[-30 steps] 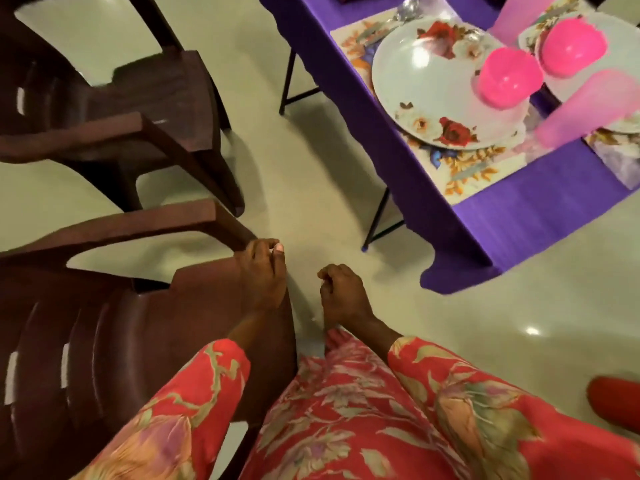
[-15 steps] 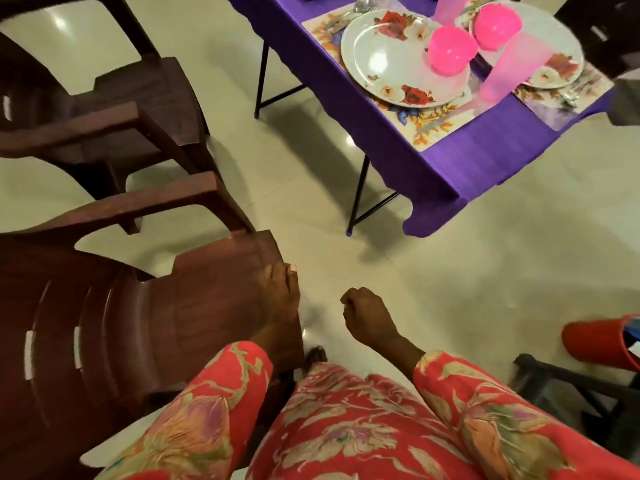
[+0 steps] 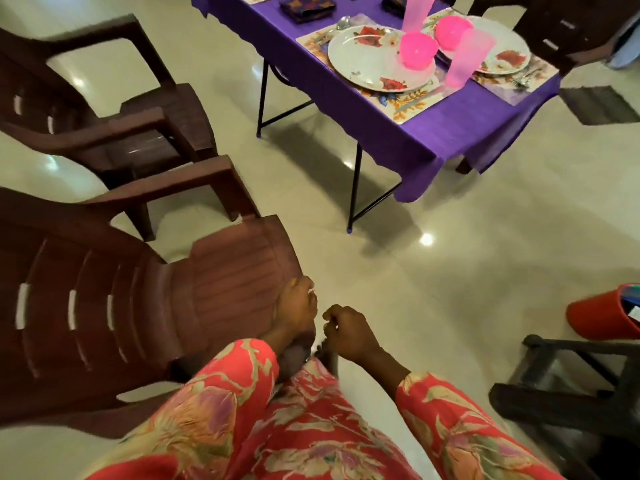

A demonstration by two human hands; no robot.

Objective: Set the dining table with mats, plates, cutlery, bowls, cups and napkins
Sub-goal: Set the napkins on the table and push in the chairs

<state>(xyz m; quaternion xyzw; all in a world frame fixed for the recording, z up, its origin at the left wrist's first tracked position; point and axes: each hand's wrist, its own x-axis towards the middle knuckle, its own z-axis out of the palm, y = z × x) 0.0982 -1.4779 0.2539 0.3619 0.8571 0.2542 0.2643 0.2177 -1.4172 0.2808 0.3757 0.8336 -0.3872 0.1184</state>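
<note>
Nearest the camera are two sleeves (image 3: 460,431) of red cloth printed with pale and purple flowers, over a garment of the same print. The left hand (image 3: 298,308) rests on the front edge of a brown chair (image 3: 145,306), its fingers curled over the rim of the seat. The right hand (image 3: 346,332) hangs beside it, just apart, its fingers curled into a loose fist with nothing in them. The chair is moulded plastic, glossy, with ribbed grooves along the seat and slots in the back. A second chair (image 3: 114,109) of the same make stands just behind it.

The floor (image 3: 467,265) is pale, polished tile that mirrors the lamps as bright spots. At the right edge lies a red bucket (image 3: 602,317) tilted on its side, above a dark frame of bars.

Well beyond the hands stands the table (image 3: 450,129), on thin black folding legs, draped in a purple cloth with a scalloped hem. On it lie flowered mats (image 3: 405,102), each bearing a round white plate (image 3: 367,60) with red flowers. A glossy pink bowl (image 3: 417,50) sits on the near plate, another on the far plate (image 3: 509,58). A translucent pink cup (image 3: 465,58) stands between the plates. A spoon (image 3: 343,22) lies at the near mat's far end. Folded dark napkins (image 3: 306,8) lie farther along.
</note>
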